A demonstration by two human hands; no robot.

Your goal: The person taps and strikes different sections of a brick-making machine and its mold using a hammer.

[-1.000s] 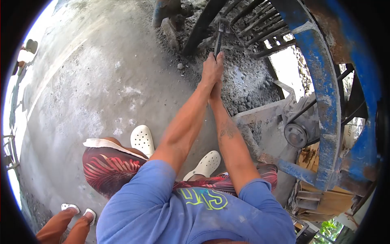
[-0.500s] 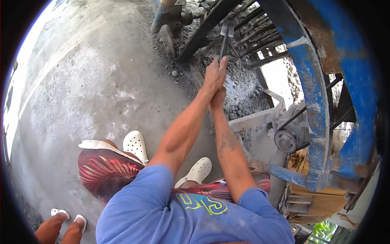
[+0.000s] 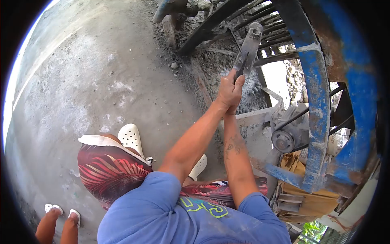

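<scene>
Both arms reach forward together. My left hand (image 3: 230,91) is closed around the dark handle of a dusty grey metal tool (image 3: 250,46), which points up and away. Its broad end is rounded, and I cannot make out its exact kind. Just behind and beneath the left hand is my right hand (image 3: 232,110), mostly hidden, its fingers apparently wrapped around the same handle. The tool's far end is in front of the dark metal bars (image 3: 280,34) of a blue machine frame (image 3: 315,97).
A pulley with a belt (image 3: 283,140) sits right of the hands. Grey rubble (image 3: 254,95) lies under the machine. A blue pipe fitting (image 3: 165,10) stands at the top. White clogs (image 3: 131,138) are on my feet. Another person's feet (image 3: 74,217) are at lower left.
My hands have moved right and back towards me. The tool has swung with them and now shows a broad, long face instead of a narrow shaft and small end.
</scene>
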